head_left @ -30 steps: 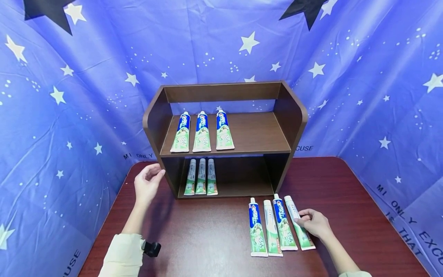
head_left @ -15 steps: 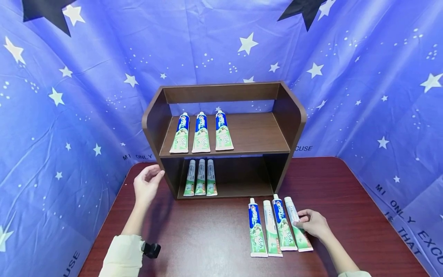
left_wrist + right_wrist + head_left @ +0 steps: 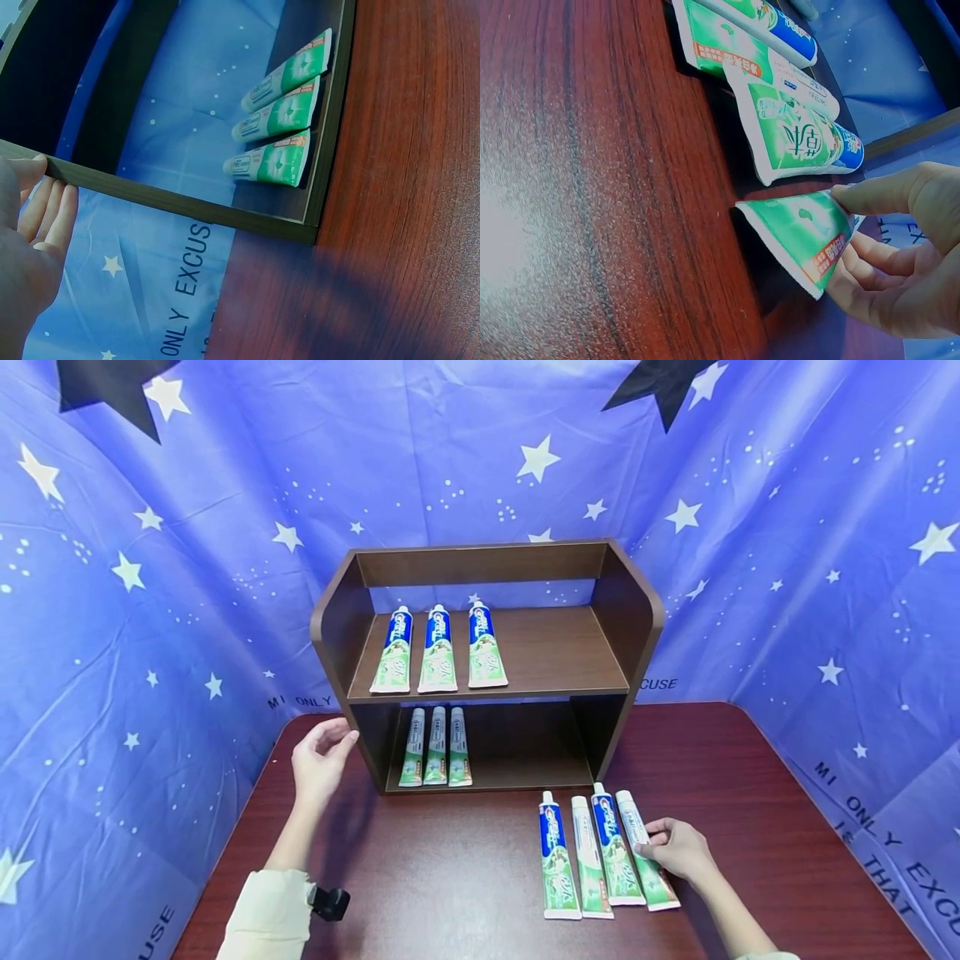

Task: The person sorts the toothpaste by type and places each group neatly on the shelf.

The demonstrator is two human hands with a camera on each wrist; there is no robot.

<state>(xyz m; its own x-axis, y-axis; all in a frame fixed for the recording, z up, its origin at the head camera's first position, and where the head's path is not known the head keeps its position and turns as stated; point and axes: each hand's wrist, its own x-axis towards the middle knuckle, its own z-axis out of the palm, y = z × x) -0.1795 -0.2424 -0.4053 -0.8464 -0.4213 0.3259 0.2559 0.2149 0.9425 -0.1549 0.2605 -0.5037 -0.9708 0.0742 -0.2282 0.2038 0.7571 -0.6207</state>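
My left hand [image 3: 321, 760] pinches the left side panel's edge of a dark brown two-tier shelf [image 3: 555, 647]; in the left wrist view, the thumb and fingers [image 3: 58, 214] lie on opposite sides of it. My right hand [image 3: 681, 847] grips the rightmost white-and-green toothpaste tube [image 3: 654, 872] of a row on the table. Thumb and fingers hold that tube by its sides in the right wrist view, its flat end [image 3: 799, 232] towards the camera. Left of it lie a blue-and-green tube [image 3: 618, 856], a white-and-green tube [image 3: 592, 860] and another blue-and-green tube [image 3: 557, 864].
Three blue-and-green tubes, the middle one [image 3: 438, 652] among them, lie on the upper tier. Three white-and-green tubes, including the middle one [image 3: 436, 747], lie at the lower tier's left. A blue star-patterned cloth [image 3: 465, 460] surrounds the reddish-brown table [image 3: 450, 877].
The held tube's flat end has swung slightly left, towards the tube beside it. My left hand stays at the shelf's side.
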